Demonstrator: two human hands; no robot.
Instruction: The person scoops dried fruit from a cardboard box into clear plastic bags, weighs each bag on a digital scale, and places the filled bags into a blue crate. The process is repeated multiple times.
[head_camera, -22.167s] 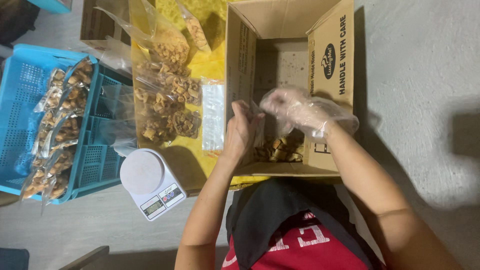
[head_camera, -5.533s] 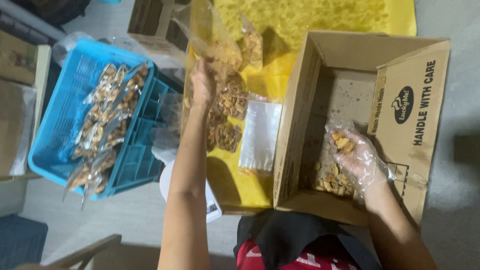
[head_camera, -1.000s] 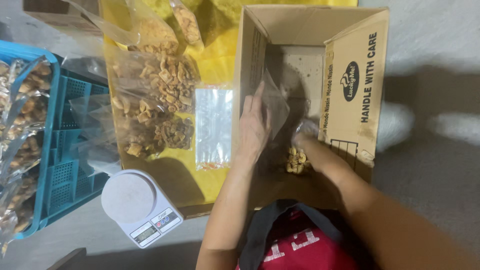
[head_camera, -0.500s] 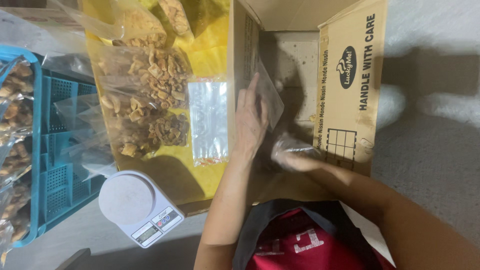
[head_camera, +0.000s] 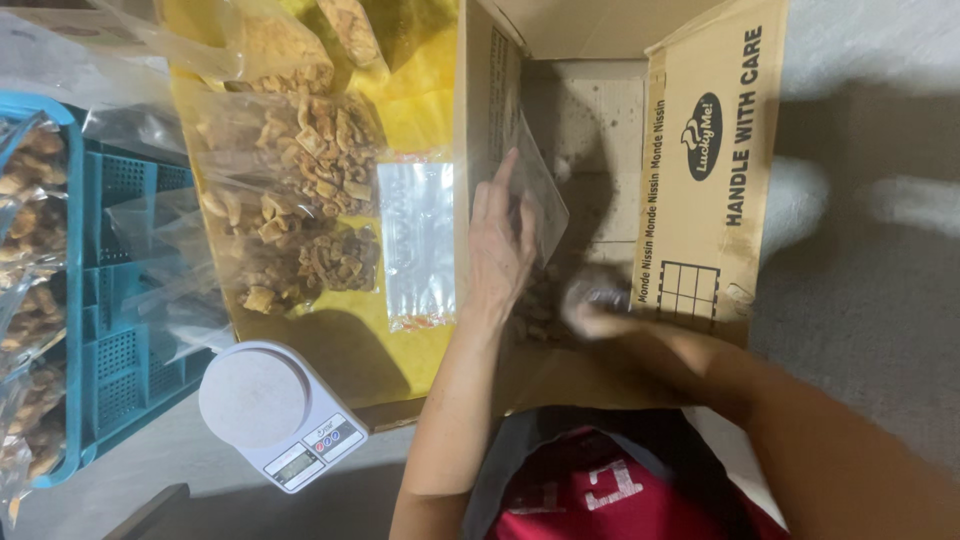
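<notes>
Holding a clear plastic bag by its edge, the left hand sits just inside the near left wall of the open cardboard box, its fingers closed on the film so the bag stands tilted against that wall. The right hand — covered by a thin clear glove — is down in the box bottom among brown snack pieces, blurred, fingers curled; whether they grip any pieces I cannot tell. Left of the box, on a yellow sheet, lies a flat stack of empty clear bags, and beside that several filled bags of fried snacks. A white kitchen scale stands near the sheet's lower corner — next to it a blue plastic crate with more packed bags
</notes>
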